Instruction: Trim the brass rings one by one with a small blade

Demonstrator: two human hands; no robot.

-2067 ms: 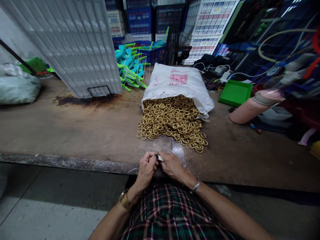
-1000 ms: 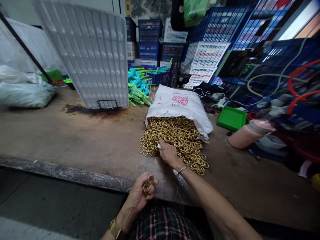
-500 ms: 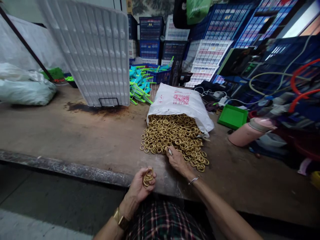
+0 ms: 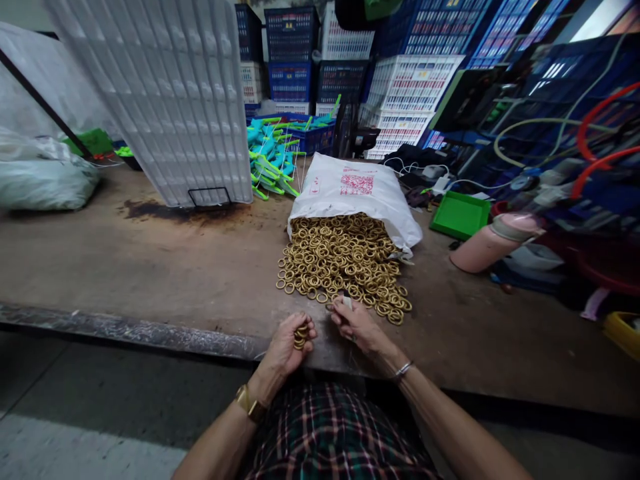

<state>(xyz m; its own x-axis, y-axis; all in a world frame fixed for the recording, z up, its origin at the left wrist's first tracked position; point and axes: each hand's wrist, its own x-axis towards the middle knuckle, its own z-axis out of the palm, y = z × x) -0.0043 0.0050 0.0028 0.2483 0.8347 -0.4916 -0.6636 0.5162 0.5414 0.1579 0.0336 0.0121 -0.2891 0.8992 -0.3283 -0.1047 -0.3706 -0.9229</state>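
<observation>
A heap of gold-coloured metal rings (image 4: 340,260) spills from a white sack (image 4: 357,190) lying on the brown worktable (image 4: 150,267). My left hand (image 4: 293,340) rests at the table's near edge, curled round a small stack of rings (image 4: 300,335). My right hand (image 4: 357,323) is just beside it, at the heap's near edge, pinching a ring together with a small pale thing that I cannot make out.
A white ribbed tray (image 4: 165,100) leans upright at the back left, next to turquoise and green plastic parts (image 4: 270,157). A green tray (image 4: 460,213) and a pink flask (image 4: 495,243) lie to the right. Stacked crates (image 4: 350,53) line the back; a pale bag (image 4: 45,177) sits far left.
My right hand reached into the ring heap and has drawn back toward my left hand with a ring. My left hand kept its stack of rings near the table edge.
</observation>
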